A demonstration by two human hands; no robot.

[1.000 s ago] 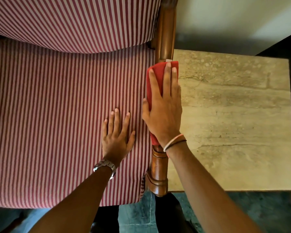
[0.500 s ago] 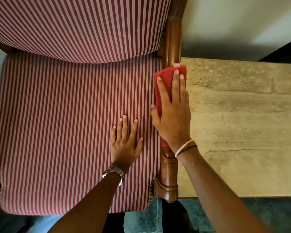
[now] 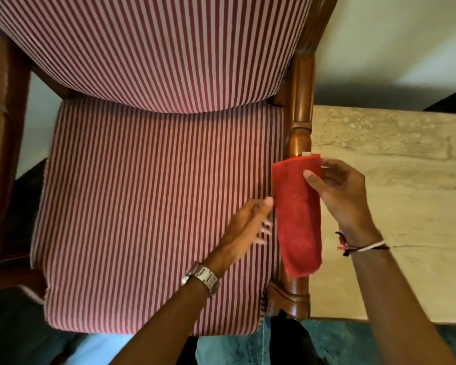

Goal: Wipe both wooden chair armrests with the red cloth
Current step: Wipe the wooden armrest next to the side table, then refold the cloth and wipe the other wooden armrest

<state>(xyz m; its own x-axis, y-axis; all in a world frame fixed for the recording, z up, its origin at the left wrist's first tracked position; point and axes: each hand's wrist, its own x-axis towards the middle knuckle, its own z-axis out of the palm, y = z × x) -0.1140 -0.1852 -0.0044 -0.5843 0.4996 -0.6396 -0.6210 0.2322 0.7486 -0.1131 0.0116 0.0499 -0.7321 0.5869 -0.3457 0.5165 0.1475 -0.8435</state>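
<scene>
- The folded red cloth [image 3: 296, 217] lies draped along the polished wooden right armrest [image 3: 300, 101], covering its near half.
- The right hand [image 3: 345, 198] pinches the cloth's far right edge between thumb and fingers.
- The left hand [image 3: 248, 227], blurred, fingers loosely spread, holds nothing; its thumb is at the cloth's left edge, above the red-and-white striped seat cushion [image 3: 148, 212].
- A beige stone table [image 3: 406, 180] stands right of the armrest.

Silver wristwatch [image 3: 202, 278], thread bracelets [image 3: 363, 246]

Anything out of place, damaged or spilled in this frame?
Nothing stands out. The red cloth lies folded along the right armrest, pinched at its far end by the right hand; the left hand is blurred beside it. No spills or visible damage.
</scene>
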